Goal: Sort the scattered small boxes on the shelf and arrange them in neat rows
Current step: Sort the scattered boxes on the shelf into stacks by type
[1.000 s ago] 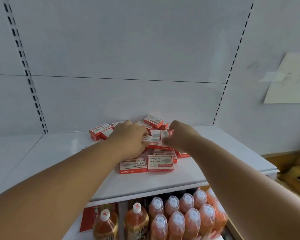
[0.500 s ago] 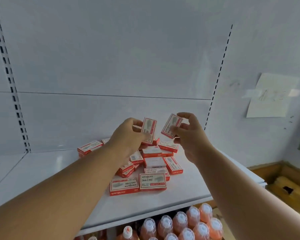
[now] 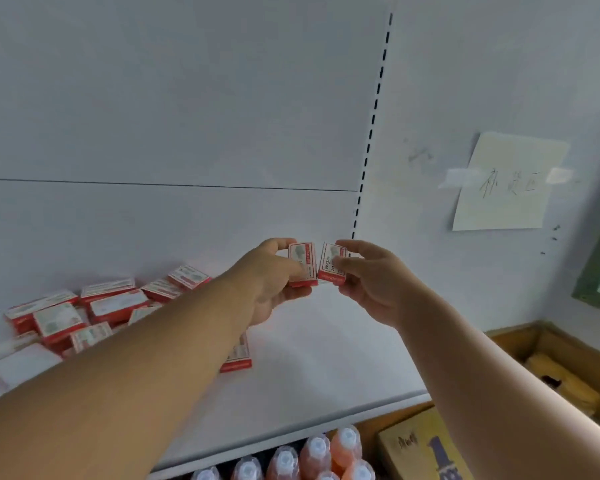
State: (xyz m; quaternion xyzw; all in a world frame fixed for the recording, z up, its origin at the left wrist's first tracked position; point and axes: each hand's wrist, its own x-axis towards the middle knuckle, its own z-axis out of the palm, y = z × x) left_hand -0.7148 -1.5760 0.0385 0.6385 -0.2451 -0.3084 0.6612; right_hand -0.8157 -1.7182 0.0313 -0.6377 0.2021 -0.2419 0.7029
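While both hands hold boxes up in front of the shelf's back panel, the sorting itself is barely begun. The left hand (image 3: 274, 285) grips one box (image 3: 302, 264) upright, thumb across its printed face and fingers behind; a second edge showing beneath hints at another box under it, though I cannot tell. Just right of it, almost touching, the right hand (image 3: 368, 285) pinches a second box (image 3: 332, 264) by its long sides, fingers curled over the top edge and thumb on the face.

Well to the left of the left forearm lies the heap (image 3: 84, 317), boxes tilted and overlapping on the shelf (image 3: 326, 358). One more box (image 3: 238, 356) lies flat just below the left wrist, partly hidden by the arm.

These look like light, stiff card cartons with glossy printed faces, so they should slide easily against each other and on the white surface. Pinching across the narrow long edges seems the surest hold; squeezing the broad faces hard could dent thin card. Set down flat, edges butted, they ought to line up readily.

Below the right hand, past the shelf lip, stand bottles (image 3: 312, 459).
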